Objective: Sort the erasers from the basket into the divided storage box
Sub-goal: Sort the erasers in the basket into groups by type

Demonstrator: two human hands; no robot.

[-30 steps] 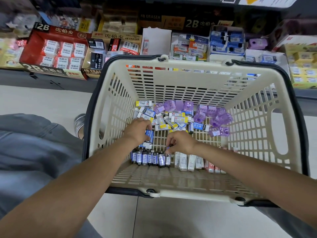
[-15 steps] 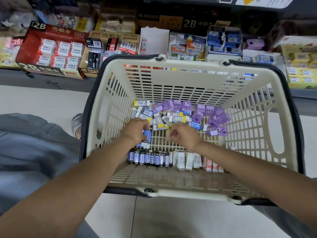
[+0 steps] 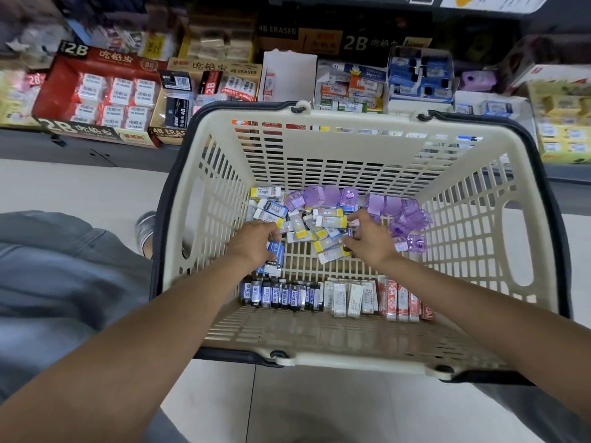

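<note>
A cream plastic basket (image 3: pixel 524 219) with dark handles stands in front of me. Its floor holds a loose heap of white, blue and yellow sleeved erasers (image 3: pixel 307 228) and several purple cased ones (image 3: pixel 399 212). Along the near wall erasers stand in rows: blue-black (image 3: pixel 281 294), white (image 3: pixel 351 297), red-white (image 3: pixel 403 298). My left hand (image 3: pixel 256 243) grips a stack of blue-sleeved erasers (image 3: pixel 275 255) at the heap's left edge. My right hand (image 3: pixel 367 239) reaches into the heap, fingertips pinching a small blue-sleeved eraser (image 3: pixel 347 233).
Beyond the basket a low shelf carries open display boxes of erasers: a red 2B box (image 3: pixel 96 94) at left, a blue-packed box (image 3: pixel 419 78) and yellow packs (image 3: pixel 563 123) at right. Pale tiled floor surrounds the basket; my grey-clad leg (image 3: pixel 64 276) is at left.
My right hand has moved from the near blue-black row up and right into the loose heap. My left hand has stayed put with its blue erasers.
</note>
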